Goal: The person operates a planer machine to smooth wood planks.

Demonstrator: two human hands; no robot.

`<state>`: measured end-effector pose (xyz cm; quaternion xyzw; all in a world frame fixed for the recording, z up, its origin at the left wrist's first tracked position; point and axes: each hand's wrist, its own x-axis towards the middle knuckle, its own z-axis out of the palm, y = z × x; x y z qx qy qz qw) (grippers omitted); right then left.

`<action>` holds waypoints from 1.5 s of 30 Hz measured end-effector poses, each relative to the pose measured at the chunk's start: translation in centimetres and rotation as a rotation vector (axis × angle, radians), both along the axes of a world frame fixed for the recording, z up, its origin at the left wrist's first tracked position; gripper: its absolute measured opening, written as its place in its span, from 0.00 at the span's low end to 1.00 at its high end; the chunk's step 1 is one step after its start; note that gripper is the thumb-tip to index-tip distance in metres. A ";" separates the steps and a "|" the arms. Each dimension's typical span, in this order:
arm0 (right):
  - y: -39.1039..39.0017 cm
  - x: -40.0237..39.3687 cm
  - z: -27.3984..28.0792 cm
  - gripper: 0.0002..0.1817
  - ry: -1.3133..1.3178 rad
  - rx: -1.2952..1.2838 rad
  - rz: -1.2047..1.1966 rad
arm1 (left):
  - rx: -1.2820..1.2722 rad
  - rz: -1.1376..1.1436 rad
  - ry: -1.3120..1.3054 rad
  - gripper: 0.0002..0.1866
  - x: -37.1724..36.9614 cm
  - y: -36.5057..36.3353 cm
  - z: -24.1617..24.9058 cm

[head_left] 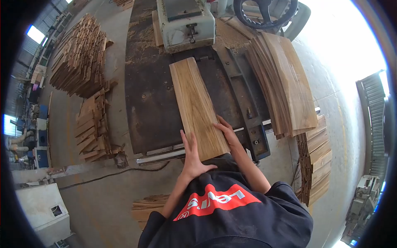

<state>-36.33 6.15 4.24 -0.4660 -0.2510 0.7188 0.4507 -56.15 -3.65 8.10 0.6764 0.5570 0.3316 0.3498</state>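
Note:
A long wooden plank (193, 99) with a streaked brown grain lies lengthwise on the dark machine table (149, 107), its far end close to the machine housing (188, 31). My left hand (192, 159) rests against the plank's near left edge, with fingers stretched forward and the thumb spread out by the near end. On the opposite edge, my right hand (227, 131) grips the plank, with a digit over its top face. The underside of the plank is hidden, and its near end meets my dark shirt.
A metal guide rail (244, 99) runs along the table's right side. Beyond it leans a stack of wide boards (295, 82). Piles of rough planks (80, 56) stand on the left. A black handwheel (266, 12) is at the top right, and a cable (120, 173) crosses the floor.

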 end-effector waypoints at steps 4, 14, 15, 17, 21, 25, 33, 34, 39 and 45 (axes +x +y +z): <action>0.0 -0.4 -1.9 0.34 -0.056 0.110 -0.057 | 0.107 0.081 0.024 0.80 0.0 0.7 -2.8; -1.8 -1.0 -1.2 0.34 -1.295 0.730 0.038 | 0.162 0.120 0.381 0.72 -1.2 3.3 -5.3; -1.8 -1.2 -2.2 0.35 -1.310 0.768 0.066 | 0.170 0.126 0.383 0.73 -1.3 3.6 -5.8; -1.4 -1.7 -3.5 0.39 -1.337 0.853 0.122 | 0.177 0.134 0.386 0.75 -1.4 4.5 -6.1; -0.4 -2.3 -4.2 0.40 -1.259 0.854 0.146 | 0.153 0.124 0.411 0.77 -1.8 5.5 -5.5; 1.7 -2.6 -4.9 0.40 -1.269 0.887 0.089 | 0.179 0.132 0.418 0.78 -1.8 7.3 -6.5; 5.0 -3.7 -5.3 0.37 -1.319 0.924 0.016 | 0.208 0.136 0.399 0.79 -2.9 10.4 -6.9; 5.3 -3.9 -5.3 0.37 -1.327 0.926 0.009 | 0.217 0.135 0.398 0.79 -3.1 10.8 -7.1; 6.5 -4.6 -5.0 0.36 -1.354 0.931 -0.035 | 0.197 0.102 0.459 0.81 -3.6 12.0 -7.0; 6.9 -4.7 -5.1 0.36 -1.373 0.930 -0.043 | 0.198 0.083 0.467 0.81 -3.7 12.4 -7.0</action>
